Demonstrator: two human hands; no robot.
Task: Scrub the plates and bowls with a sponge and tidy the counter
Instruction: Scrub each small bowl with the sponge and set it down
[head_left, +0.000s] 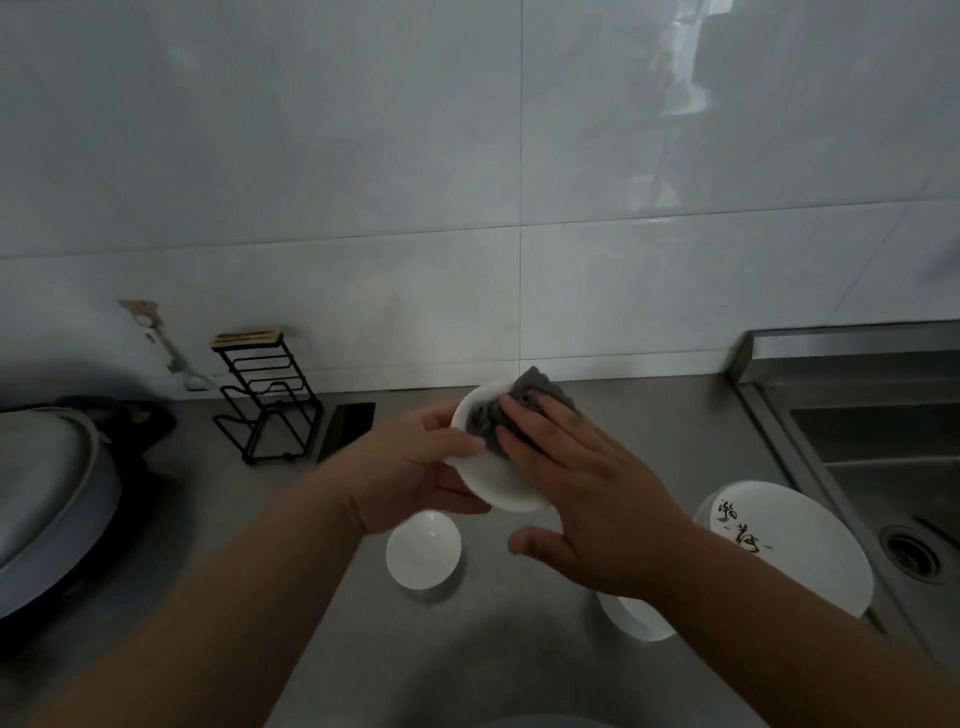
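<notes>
Two hands share a white dish (500, 487): left hand (410, 467) grips its rim, right hand (587, 493) presses a grey sponge (537, 396) flat into it (thumb spread); a plate (800, 561) lies to their right, near the sink (779, 457) edge.

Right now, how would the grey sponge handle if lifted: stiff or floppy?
Probably floppy: the sponge is crumpled and folds over the dish rim under the right hand. Likely light, since it looks thin and bunches easily. It is unlikely to roll, being soft and creased. I cannot tell whether it is wet.
</notes>
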